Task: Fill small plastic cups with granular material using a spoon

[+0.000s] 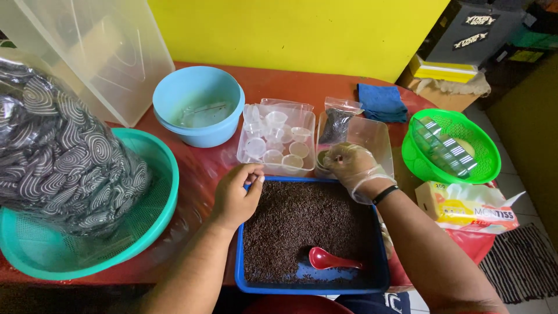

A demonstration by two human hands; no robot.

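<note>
Glossy red spoon, grainy dark sprinkles, blue tray

I see a red surface carrying everything, and I place the rest from the blue tray of dark grains at its near edge. Just beyond the tray sit two clear containers, with a light blue bowl and a blue cloth farther back. A teal basket lies left of the tray; a green basket and a tissue pack lie right.
</note>
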